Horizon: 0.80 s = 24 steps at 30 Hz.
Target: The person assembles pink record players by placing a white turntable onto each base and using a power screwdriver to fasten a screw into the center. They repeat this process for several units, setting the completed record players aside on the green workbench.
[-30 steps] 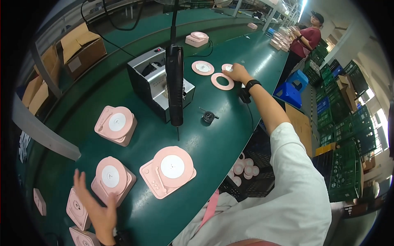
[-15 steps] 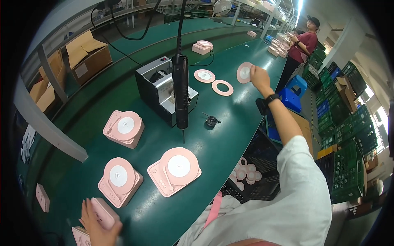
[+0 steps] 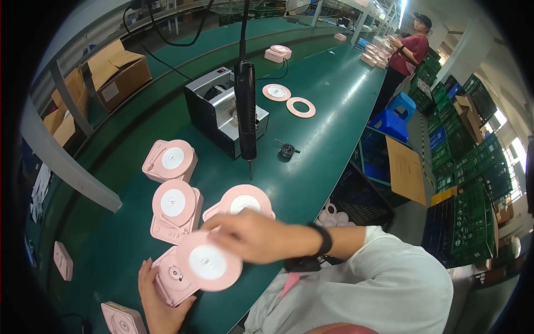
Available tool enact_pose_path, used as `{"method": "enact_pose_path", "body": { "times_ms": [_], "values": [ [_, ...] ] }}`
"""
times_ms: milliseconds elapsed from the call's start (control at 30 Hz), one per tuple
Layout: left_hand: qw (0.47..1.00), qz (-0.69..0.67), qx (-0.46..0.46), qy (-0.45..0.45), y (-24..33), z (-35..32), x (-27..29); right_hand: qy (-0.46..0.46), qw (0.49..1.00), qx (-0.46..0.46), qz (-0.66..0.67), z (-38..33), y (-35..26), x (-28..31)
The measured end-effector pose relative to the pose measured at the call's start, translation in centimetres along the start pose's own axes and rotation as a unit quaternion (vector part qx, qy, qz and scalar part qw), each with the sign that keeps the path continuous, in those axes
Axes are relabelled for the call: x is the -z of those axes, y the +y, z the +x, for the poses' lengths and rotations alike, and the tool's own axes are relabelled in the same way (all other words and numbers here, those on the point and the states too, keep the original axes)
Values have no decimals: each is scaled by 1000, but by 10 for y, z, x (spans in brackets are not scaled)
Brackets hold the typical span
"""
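Nearest the desk's front edge, the left hand [image 3: 158, 298] cups a pink square base [image 3: 169, 281] from below, fingers wrapped around its side. The right hand [image 3: 253, 236] pinches a pink round disc [image 3: 208, 267] with a white centre and holds it over that base, touching it. Just behind lie three more pink units [image 3: 175, 206] on the green desk [image 3: 334, 117]. Beyond them a black screwdriver [image 3: 246, 108] hangs beside a grey machine [image 3: 214, 108]; farther off lie a pink ring [image 3: 301, 107] and another worker [image 3: 409, 53].

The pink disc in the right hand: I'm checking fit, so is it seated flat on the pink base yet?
Not seated: the pink disc sits tilted over the pink base, gripped by the right hand; the left hand steadies the base.
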<state>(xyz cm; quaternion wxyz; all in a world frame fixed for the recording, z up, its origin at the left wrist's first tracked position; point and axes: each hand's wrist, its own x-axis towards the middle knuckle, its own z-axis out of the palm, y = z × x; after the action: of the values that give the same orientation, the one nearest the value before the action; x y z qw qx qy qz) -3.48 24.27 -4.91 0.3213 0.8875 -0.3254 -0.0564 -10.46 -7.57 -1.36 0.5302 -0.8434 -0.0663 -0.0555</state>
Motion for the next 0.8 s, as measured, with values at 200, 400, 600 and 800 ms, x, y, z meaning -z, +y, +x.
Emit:
{"method": "enact_pose_path", "body": {
  "times_ms": [200,400,600,800],
  "values": [
    [998,-53,1,35,-7,-14,3,-71,996,48,-29,17,-7,-70],
    [997,-56,19,48,0,-16,6,-92,970,185,-127,9,-4,-84],
    [1000,-9,-22,19,-5,-15,8,-92,965,160,-185,13,-1,-96],
    [1000,-13,-4,27,-4,-15,6,-84,961,194,-181,17,0,-100]
  ]
}}
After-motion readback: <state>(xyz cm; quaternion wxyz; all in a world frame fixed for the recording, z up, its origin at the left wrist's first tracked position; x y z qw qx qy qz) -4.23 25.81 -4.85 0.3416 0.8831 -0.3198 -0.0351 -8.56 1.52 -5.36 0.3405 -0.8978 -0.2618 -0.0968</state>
